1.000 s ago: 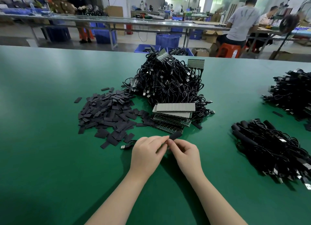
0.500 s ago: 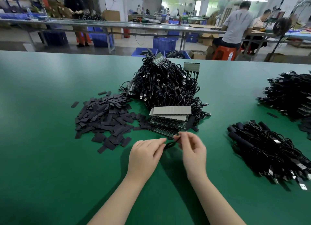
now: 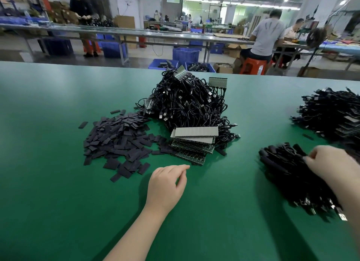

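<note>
our left hand (image 3: 167, 184) hovers loosely curled and empty; our blurred right hand (image 3: 331, 168) touches the heap of black sleeved cables (image 3: 288, 175), grip unreadable.

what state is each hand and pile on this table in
left hand: empty, fingers loosely curled
sleeved cables: piled roughly side by side
right hand: blurred, at the sleeved cables, grip unclear
usb cable heap: tangled
black sleeve pieces: loose, flat, scattered
circuit board strips: stacked
</note>
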Demonstrator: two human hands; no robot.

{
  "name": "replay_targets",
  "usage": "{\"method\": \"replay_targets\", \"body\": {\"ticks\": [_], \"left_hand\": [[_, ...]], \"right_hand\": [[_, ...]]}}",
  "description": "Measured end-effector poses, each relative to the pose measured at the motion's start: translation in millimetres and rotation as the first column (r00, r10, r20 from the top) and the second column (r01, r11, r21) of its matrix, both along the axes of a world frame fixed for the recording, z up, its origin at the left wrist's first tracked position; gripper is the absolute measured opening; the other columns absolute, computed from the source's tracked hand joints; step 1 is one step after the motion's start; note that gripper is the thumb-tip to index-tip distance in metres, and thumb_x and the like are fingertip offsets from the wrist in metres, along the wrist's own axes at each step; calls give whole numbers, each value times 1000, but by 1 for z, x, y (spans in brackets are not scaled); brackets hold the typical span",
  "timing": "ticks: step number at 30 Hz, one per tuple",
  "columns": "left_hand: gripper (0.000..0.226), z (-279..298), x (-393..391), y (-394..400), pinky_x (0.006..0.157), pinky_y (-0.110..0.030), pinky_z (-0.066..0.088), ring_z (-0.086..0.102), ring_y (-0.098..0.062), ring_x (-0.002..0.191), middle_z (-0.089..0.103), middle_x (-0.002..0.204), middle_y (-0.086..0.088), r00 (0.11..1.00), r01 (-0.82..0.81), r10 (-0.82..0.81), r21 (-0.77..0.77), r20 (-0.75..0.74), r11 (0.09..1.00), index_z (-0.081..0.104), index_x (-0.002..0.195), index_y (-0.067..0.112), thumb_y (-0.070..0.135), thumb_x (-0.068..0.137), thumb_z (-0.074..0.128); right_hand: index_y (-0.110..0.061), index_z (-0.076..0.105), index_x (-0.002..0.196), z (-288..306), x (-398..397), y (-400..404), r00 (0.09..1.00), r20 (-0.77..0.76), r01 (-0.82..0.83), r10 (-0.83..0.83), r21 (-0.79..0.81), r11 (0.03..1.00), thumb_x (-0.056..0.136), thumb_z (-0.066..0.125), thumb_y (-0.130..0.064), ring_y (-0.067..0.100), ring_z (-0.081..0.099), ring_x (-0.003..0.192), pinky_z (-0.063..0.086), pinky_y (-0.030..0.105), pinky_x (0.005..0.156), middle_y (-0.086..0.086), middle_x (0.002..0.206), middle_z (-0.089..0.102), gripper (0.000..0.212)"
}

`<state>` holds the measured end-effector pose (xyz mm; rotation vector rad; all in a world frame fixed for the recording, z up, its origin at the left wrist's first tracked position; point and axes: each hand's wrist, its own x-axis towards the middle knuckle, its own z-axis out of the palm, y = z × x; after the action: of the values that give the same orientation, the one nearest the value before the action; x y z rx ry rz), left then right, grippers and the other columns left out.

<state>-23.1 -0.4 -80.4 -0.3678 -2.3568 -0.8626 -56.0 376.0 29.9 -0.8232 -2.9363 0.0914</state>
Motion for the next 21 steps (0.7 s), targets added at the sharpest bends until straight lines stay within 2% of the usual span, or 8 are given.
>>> {"method": "replay_targets", "body": {"ticks": [3, 6, 8, 10, 12, 15, 17, 21], "left_hand": [[21, 0, 0, 0, 81, -29, 51, 67, -6, 84, 74, 94, 12, 1000, 4, -3, -7, 25, 1000, 76, 102, 21, 10, 85, 70], [21, 0, 1, 0, 82, -29, 50, 67, -6, 85, 74, 94, 13, 999, 12, -11, -14, 40, 1000, 75, 103, 22, 11, 86, 69], [21, 0, 0, 0, 82, -29, 50, 67, -6, 85, 74, 94, 13, 999, 8, -7, -14, 47, 1000, 75, 103, 22, 11, 86, 69], [21, -1, 0, 0, 83, -29, 50, 67, -5, 86, 73, 94, 14, 999, 2, -1, -8, 53, 1000, 75, 103, 23, 12, 86, 69], [21, -2, 0, 0, 82, -29, 50, 67, -4, 86, 73, 94, 14, 999, -4, 4, -2, 50, 1000, 75, 102, 23, 12, 86, 69], [20, -2, 0, -1, 81, -30, 51, 67, -5, 85, 74, 94, 14, 998, -12, 12, 7, 57, 1000, 76, 102, 23, 13, 86, 68], [20, -2, 0, -2, 82, -31, 51, 67, -4, 86, 74, 95, 14, 998, -17, 16, 11, 68, 1000, 76, 102, 23, 14, 87, 67], [20, -2, 0, -2, 83, -30, 51, 67, -3, 88, 73, 95, 15, 998, -1, 1, -5, 70, 1000, 75, 102, 24, 17, 88, 64]], "right_hand": [[-18, 65, 88, -5, -1, -2, 999, -11, 50, -50, -5, 999, 95, 60, -33, 31, 59, 84, 48, 35, 68, 12, 86, 63, 18], [-13, 68, 107, 8, -7, -25, 995, -87, 61, -52, 113, 992, 92, 62, -36, 37, 58, 100, 47, 40, 78, 18, 104, 63, 28], [-15, 66, 116, 17, -14, -57, 976, -193, -82, 103, 116, 990, 91, 64, -37, 38, 58, 106, 46, 41, 80, 18, 114, 62, 33], [-21, 66, 118, 20, -22, -97, 897, -260, -351, 356, 67, 934, 90, 66, -37, 36, 58, 111, 48, 41, 85, 13, 121, 62, 33], [-23, 60, 128, 16, -33, -138, 788, -213, -592, 577, -12, 806, 91, 64, -41, 32, 54, 121, 47, 42, 96, 9, 132, 57, 41], [-21, 46, 145, 0, -53, -182, 666, -68, -745, 743, -120, 656, 97, 55, -43, 30, 42, 137, 40, 47, 110, 6, 150, 41, 53], [-19, 47, 144, -6, -66, -193, 654, -57, -756, 754, -99, 647, 100, 51, -40, 30, 45, 133, 43, 45, 106, 4, 148, 43, 49], [-24, 55, 133, 0, -88, -190, 601, 87, -799, 794, 88, 595, 98, 54, -43, 27, 60, 112, 53, 39, 83, 2, 129, 57, 40]]}}
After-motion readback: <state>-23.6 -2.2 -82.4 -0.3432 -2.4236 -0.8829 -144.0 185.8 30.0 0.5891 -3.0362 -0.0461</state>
